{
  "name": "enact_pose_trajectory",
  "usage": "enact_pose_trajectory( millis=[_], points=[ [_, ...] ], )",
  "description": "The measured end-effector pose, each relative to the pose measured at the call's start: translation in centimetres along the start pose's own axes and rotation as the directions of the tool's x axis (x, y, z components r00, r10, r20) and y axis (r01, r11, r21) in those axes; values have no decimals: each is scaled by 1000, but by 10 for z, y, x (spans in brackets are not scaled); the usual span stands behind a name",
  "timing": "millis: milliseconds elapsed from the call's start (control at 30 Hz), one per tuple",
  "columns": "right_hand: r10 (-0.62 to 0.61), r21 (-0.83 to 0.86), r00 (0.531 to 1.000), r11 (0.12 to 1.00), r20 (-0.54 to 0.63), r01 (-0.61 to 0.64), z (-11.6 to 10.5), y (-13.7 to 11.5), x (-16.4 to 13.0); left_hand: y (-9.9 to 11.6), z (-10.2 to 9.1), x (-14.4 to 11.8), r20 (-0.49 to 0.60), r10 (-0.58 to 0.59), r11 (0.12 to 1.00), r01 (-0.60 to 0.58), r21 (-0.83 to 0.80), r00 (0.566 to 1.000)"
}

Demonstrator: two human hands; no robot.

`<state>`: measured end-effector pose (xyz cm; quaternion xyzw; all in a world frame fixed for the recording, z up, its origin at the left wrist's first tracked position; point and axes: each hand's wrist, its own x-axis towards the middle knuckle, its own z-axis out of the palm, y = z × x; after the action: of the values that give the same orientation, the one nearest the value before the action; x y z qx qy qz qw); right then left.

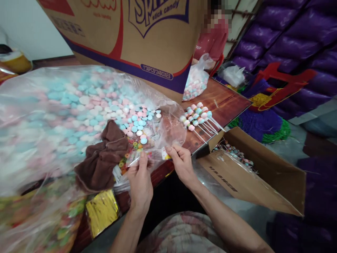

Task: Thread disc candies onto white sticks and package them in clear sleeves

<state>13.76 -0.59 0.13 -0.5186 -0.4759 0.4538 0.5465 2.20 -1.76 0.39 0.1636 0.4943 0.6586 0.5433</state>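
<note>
Two hands pinch one small clear wrapper at the table (226,102) edge: left hand (140,182) and right hand (181,163) each grip an end of the wrapper (147,156). Keep it taut and level, I'd say, clear of the candy bag (52,116).

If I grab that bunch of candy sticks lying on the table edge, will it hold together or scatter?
The candy sticks lie loose and fanned out with nothing visibly binding them, so they would probably scatter. Their thin stems look light and apt to roll. They sit near the table edge, above the open carton, so some might drop.
</note>
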Motion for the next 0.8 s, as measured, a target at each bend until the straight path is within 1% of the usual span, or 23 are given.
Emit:
enact_pose_trajectory(
  millis=[100, 167, 300, 433, 467, 533, 600, 667, 733, 800],
  points=[
    [-8, -51, 1000, 999, 1, 8, -3, 1, 0, 3, -4, 2, 18, -78, 997, 78, -16, 997],
    [-12, -56, 1000, 998, 10, 13, -4, 1, 0, 5, -5, 3, 6, -104, 993, 104, -48, 995],
    [-33, -29, 999, 999, -1, 33, -4, 3, -1, 4, -5, 4, -43, -58, 995, 54, -86, 997],
    [-17, -3, 999, 1000, -34, 17, -1, 6, -3, -2, -4, 1, -39, 41, 999, -42, -25, 998],
    [-16, -8, 999, 1000, -41, 16, -1, 7, -4, -3, -5, 1, -28, 39, 999, -39, -9, 999],
    [-29, -31, 999, 999, -41, 27, 0, 7, -4, -2, -9, 3, -12, -10, 1000, 9, -7, 1000],
    [-47, -56, 999, 997, -22, 46, -1, 7, -4, -1, -12, 7, -20, -67, 996, 66, -52, 998],
    [-60, -72, 998, 996, -11, 59, -2, 8, -4, 1, -13, 11, -45, -98, 989, 92, -113, 994],
    [-60, -79, 998, 995, -28, 58, -4, 10, -4, 1, -11, 13, -77, -79, 987, 68, -143, 994],
    [-51, -74, 997, 996, -58, 47, -6, 11, -3, 1, -7, 13, -92, -28, 991, 15, -136, 995]
  ],
)
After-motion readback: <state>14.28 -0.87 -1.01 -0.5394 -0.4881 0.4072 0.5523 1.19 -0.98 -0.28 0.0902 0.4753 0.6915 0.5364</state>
